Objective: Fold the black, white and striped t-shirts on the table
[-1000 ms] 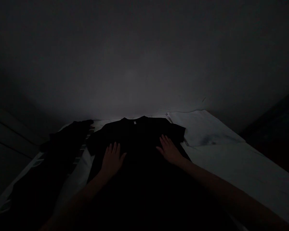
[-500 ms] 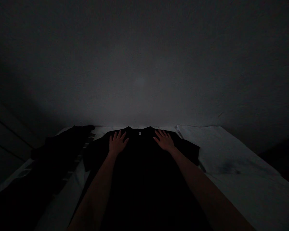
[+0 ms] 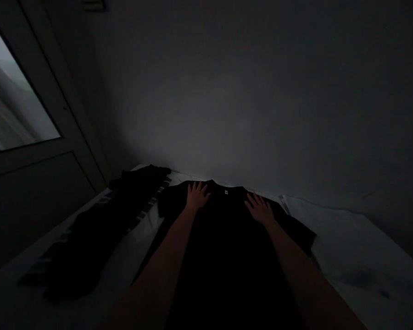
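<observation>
Near the far edge of the white-covered surface (image 3: 139,250), the left hand (image 3: 197,198) and right hand (image 3: 261,211), fingers spread, seemingly flatten a black short-sleeved fabric T-shirt (image 3: 227,256). Sliding calls for light palms.

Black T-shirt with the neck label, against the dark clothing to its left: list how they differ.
The T-shirt is spread out, with its shoulders and collar plain to see; the dark clothing lies in a long, narrow heap.
The T-shirt shows a small pale label at the neck; none can be made out on the dark clothing.
The T-shirt looks plain, while striped fabric shows along the dark clothing's edges.
Both lie on the pale cover.
</observation>
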`<state>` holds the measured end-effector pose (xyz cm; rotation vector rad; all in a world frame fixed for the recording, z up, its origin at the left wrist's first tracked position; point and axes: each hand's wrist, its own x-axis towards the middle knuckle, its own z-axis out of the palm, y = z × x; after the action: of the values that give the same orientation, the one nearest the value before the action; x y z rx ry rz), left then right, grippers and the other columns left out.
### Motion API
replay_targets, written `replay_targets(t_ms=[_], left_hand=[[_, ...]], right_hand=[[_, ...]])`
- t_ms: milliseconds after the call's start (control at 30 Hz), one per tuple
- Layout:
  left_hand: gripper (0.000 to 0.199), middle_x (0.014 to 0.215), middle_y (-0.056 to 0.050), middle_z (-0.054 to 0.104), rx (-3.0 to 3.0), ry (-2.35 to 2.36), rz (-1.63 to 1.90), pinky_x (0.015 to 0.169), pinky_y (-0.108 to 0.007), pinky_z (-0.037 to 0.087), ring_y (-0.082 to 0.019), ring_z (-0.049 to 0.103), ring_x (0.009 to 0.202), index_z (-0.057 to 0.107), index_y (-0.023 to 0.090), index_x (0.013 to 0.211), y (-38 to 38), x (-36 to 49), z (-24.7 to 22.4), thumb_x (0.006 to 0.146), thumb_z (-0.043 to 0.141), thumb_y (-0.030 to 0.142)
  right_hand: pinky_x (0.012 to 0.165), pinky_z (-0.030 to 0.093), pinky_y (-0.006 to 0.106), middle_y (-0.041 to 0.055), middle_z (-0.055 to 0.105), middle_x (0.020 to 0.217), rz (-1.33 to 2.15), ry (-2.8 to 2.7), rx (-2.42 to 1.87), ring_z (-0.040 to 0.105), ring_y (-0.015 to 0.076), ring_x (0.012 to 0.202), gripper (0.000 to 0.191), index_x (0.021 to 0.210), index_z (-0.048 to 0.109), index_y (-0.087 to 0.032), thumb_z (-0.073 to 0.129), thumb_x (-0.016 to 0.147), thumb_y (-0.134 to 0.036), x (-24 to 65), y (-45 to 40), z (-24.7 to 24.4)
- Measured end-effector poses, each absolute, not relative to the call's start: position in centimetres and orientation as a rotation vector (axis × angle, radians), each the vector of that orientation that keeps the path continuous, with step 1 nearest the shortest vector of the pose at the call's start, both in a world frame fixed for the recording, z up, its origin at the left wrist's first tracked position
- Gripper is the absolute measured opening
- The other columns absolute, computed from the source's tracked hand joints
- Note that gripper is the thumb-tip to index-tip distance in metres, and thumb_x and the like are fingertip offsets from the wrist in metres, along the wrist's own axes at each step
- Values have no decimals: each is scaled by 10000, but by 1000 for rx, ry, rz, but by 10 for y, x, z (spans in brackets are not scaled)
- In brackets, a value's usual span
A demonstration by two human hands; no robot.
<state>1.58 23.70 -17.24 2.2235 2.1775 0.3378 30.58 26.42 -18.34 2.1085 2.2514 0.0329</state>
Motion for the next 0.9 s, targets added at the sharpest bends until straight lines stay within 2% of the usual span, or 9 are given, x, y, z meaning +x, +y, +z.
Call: replay_targets(t_ms=[100,167,267,367,467,633,767,900], left_hand=[[548,1586,-157,352,2213,2172,304,1208,-568,161,-346,280,1480,423,157,1500,218,29,-161,1020,311,398],[572,1586,-161,349,2246,2125,292,1206,-551,194,-336,288,1479,404,139,1508,196,41,-160,1020,309,422],[596,1614,-94,310,2357,1981,271,1209,-498,239,-289,276,1489,364,189,1531,149,52,-170,1022,285,489],[571,1632,-62,268,2510,1814,242,1214,-523,220,-290,237,1504,342,227,1539,93,41,-181,1028,291,477],[570,1642,-55,244,2626,1646,179,1206,-556,216,-298,216,1510,290,270,1556,36,9,-184,1028,313,484],[560,1666,-17,151,2797,1334,108,1185,-597,221,-312,176,1519,192,415,1559,-49,-59,-176,1024,333,504],[560,1664,-21,164,2871,1221,101,1160,-585,285,-334,232,1500,246,437,1540,-94,-104,-178,1006,414,456],[520,1633,-24,274,2877,1302,79,1141,-514,355,-307,322,1467,356,414,1508,-122,-142,-185,997,430,349]], right_hand=[[1198,146,551,165,233,1629,43,2184,2128,234,322,1494,624,1567,291,-126,208,1036,-443,278,244,-169],[1206,142,522,164,210,1636,52,2271,2073,195,295,1508,618,1555,313,-103,213,1041,-432,254,222,-169],[1212,160,485,114,192,1648,34,2516,1884,175,252,1516,584,1562,308,-158,225,1050,-427,222,175,-180],[1216,169,503,118,225,1636,-49,2750,1625,197,259,1510,607,1564,301,-172,276,1042,-480,214,117,-191],[1218,165,528,98,206,1641,-166,2971,1238,169,258,1516,639,1575,260,-227,345,1023,-537,234,55,-190],[1210,128,584,44,121,1659,-406,3099,768,112,296,1522,646,1564,232,-358,462,991,-549,285,-38,-167],[1215,97,583,-6,141,1657,-593,3065,665,114,291,1521,623,1544,248,-417,501,985,-523,314,-90,-154],[1212,108,590,-17,152,1653,-660,3012,756,119,291,1518,605,1535,259,-438,505,987,-508,345,-124,-153]])
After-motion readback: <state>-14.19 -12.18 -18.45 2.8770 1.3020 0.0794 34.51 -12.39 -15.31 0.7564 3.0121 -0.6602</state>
